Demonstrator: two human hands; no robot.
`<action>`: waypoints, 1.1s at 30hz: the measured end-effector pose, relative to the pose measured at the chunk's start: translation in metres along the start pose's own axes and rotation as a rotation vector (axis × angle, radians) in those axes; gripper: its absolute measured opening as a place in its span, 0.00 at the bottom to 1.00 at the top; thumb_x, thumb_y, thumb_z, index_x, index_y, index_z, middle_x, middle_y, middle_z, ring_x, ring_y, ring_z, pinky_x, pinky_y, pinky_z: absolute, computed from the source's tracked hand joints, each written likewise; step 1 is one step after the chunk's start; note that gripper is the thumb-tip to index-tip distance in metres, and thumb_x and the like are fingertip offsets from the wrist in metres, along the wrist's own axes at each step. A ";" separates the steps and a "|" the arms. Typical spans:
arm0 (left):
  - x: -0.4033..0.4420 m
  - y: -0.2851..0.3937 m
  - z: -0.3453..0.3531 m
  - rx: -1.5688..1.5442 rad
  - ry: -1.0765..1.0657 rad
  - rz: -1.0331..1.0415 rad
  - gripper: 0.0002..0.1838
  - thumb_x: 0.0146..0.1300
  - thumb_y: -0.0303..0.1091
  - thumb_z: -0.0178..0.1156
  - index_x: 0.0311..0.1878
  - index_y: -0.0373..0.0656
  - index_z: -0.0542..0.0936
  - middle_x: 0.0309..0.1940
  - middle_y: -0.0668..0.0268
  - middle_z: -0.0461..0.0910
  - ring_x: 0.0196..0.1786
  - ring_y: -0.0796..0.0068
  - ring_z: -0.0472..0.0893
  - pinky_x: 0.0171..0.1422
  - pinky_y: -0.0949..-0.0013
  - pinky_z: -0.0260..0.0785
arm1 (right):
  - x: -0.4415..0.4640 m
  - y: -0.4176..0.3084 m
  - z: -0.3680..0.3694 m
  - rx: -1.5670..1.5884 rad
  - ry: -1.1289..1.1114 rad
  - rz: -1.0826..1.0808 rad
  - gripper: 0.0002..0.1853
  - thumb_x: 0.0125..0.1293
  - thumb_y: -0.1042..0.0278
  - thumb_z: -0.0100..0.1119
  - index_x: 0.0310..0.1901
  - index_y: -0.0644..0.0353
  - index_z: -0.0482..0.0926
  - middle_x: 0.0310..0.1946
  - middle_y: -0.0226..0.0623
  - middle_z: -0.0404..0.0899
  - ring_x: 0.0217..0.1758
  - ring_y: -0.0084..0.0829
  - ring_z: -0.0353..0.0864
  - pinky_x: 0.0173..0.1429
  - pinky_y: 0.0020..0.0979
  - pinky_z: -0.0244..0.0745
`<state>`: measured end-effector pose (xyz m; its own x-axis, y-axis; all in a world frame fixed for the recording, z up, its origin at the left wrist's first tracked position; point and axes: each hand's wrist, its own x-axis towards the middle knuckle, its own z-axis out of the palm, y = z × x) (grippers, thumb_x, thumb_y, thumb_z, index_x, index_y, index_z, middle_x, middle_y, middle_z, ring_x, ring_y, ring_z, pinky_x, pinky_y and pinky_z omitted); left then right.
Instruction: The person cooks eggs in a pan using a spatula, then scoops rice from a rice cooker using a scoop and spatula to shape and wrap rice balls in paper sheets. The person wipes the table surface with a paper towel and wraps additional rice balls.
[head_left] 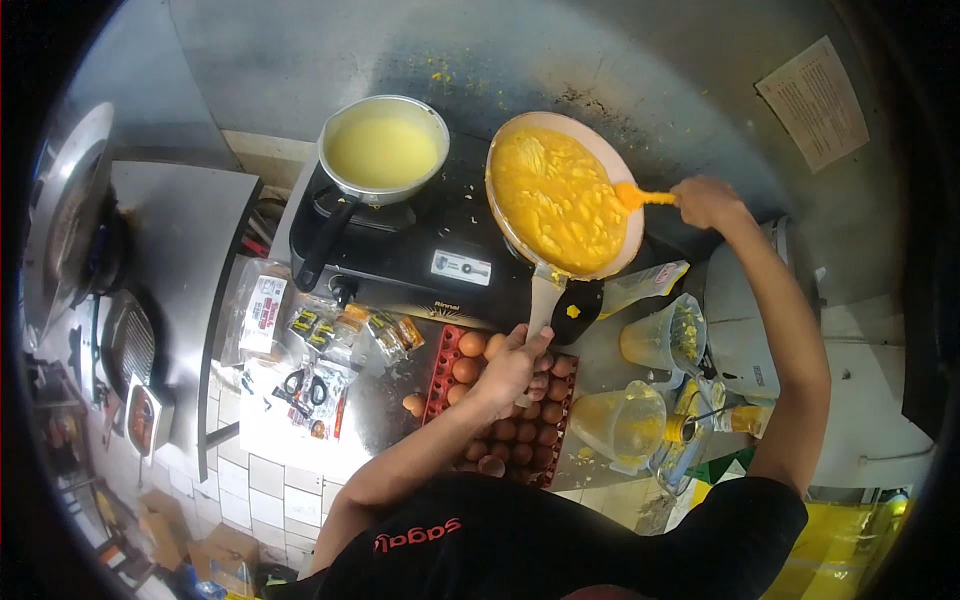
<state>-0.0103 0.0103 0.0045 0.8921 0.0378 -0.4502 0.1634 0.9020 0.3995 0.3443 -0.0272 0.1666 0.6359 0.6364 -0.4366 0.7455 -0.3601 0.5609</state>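
My left hand (pixel 515 372) is wrapped round the pale handle of a frying pan (pixel 633 243). Soft, partly set scrambled egg (pixel 560 195) covers most of the pan, which sits tilted over the right side of the black stove. From the right, my right hand (pixel 708 202) grips an orange spatula (pixel 650 197), its head in the egg at the pan's right edge. Below my left hand lies a red egg tray (pixel 437 375) with many brown eggs, partly hidden by my forearm.
A saucepan (pixel 385 190) of pale yellow liquid stands on the stove's (pixel 400 262) left side. Plastic jugs (pixel 620 425) with egg residue are at right. Scissors (pixel 295 388) and small packets (pixel 355 330) lie left of the tray. A metal wall (pixel 600 50) rises behind the stove.
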 end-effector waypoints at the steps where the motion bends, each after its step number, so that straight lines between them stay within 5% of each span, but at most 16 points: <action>1: 0.000 0.000 0.000 -0.010 0.002 -0.001 0.11 0.75 0.43 0.51 0.45 0.50 0.62 0.24 0.74 0.65 0.19 0.85 0.61 0.19 0.79 0.52 | -0.004 -0.004 0.004 0.001 -0.060 -0.040 0.15 0.64 0.65 0.53 0.50 0.50 0.84 0.43 0.45 0.85 0.47 0.46 0.84 0.51 0.45 0.78; 5: 0.000 0.000 0.000 -0.005 -0.001 0.007 0.11 0.75 0.43 0.52 0.45 0.50 0.62 0.24 0.74 0.64 0.19 0.85 0.60 0.19 0.78 0.53 | -0.033 -0.027 0.002 0.183 -0.194 -0.252 0.16 0.66 0.61 0.55 0.52 0.50 0.84 0.40 0.46 0.85 0.43 0.45 0.85 0.47 0.42 0.77; 8: -0.001 0.003 0.003 0.020 0.011 -0.010 0.11 0.75 0.43 0.52 0.45 0.51 0.62 0.24 0.73 0.64 0.18 0.84 0.60 0.19 0.76 0.54 | -0.056 -0.051 -0.025 0.294 -0.366 -0.183 0.16 0.66 0.57 0.56 0.52 0.50 0.84 0.36 0.44 0.86 0.38 0.40 0.84 0.44 0.38 0.76; 9: 0.000 0.002 0.002 0.018 0.003 -0.014 0.11 0.75 0.43 0.52 0.45 0.51 0.62 0.24 0.73 0.64 0.18 0.84 0.61 0.19 0.76 0.55 | -0.036 -0.040 0.008 0.399 -0.302 -0.302 0.15 0.64 0.57 0.56 0.34 0.61 0.83 0.25 0.42 0.82 0.23 0.39 0.80 0.32 0.38 0.75; 12: 0.003 -0.001 -0.002 0.016 -0.001 -0.014 0.11 0.74 0.42 0.53 0.46 0.51 0.63 0.24 0.72 0.64 0.18 0.83 0.61 0.19 0.75 0.55 | -0.026 -0.060 0.022 0.389 -0.065 -0.621 0.16 0.67 0.56 0.55 0.35 0.61 0.81 0.22 0.40 0.81 0.18 0.34 0.77 0.26 0.36 0.72; 15: 0.002 0.000 -0.001 0.020 0.021 0.003 0.11 0.74 0.42 0.54 0.46 0.50 0.64 0.23 0.72 0.65 0.18 0.83 0.61 0.18 0.76 0.54 | -0.031 -0.104 -0.008 0.599 -0.258 -0.358 0.19 0.72 0.55 0.51 0.38 0.66 0.80 0.24 0.42 0.81 0.20 0.32 0.82 0.26 0.35 0.76; 22: 0.000 -0.002 0.000 0.037 0.056 0.021 0.12 0.73 0.42 0.54 0.51 0.48 0.68 0.25 0.72 0.66 0.19 0.83 0.61 0.19 0.76 0.53 | 0.027 -0.125 -0.006 0.726 -0.043 -0.068 0.25 0.73 0.56 0.47 0.31 0.73 0.79 0.19 0.46 0.81 0.18 0.37 0.84 0.22 0.35 0.79; 23: 0.001 -0.003 0.000 0.051 0.054 0.026 0.13 0.72 0.43 0.53 0.53 0.47 0.69 0.26 0.72 0.67 0.20 0.84 0.62 0.19 0.77 0.54 | 0.030 -0.118 -0.006 0.689 0.017 -0.028 0.27 0.72 0.54 0.44 0.30 0.70 0.83 0.17 0.51 0.81 0.17 0.37 0.83 0.31 0.36 0.81; 26: 0.000 -0.004 0.002 0.042 0.073 0.029 0.13 0.72 0.43 0.53 0.53 0.47 0.69 0.26 0.72 0.66 0.20 0.84 0.62 0.19 0.77 0.53 | 0.037 -0.096 -0.005 0.543 0.021 0.024 0.23 0.70 0.55 0.46 0.32 0.67 0.84 0.26 0.53 0.84 0.26 0.40 0.86 0.38 0.39 0.82; 29: -0.003 -0.002 0.002 0.035 0.066 0.029 0.13 0.72 0.42 0.54 0.52 0.47 0.69 0.26 0.73 0.67 0.20 0.84 0.62 0.19 0.77 0.53 | 0.026 -0.055 -0.003 0.213 0.275 -0.230 0.20 0.67 0.57 0.48 0.33 0.63 0.85 0.38 0.51 0.85 0.41 0.44 0.87 0.47 0.42 0.81; 33: -0.002 0.001 0.003 -0.013 0.048 0.001 0.09 0.74 0.40 0.54 0.46 0.49 0.65 0.24 0.71 0.66 0.18 0.83 0.61 0.18 0.76 0.54 | -0.031 -0.034 -0.018 0.434 0.331 0.002 0.15 0.66 0.61 0.49 0.38 0.60 0.84 0.44 0.49 0.84 0.50 0.51 0.82 0.55 0.48 0.76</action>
<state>-0.0108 0.0096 0.0082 0.8709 0.0585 -0.4879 0.1574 0.9073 0.3899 0.2952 -0.0224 0.1741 0.5927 0.7910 -0.1515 0.8028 -0.5654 0.1891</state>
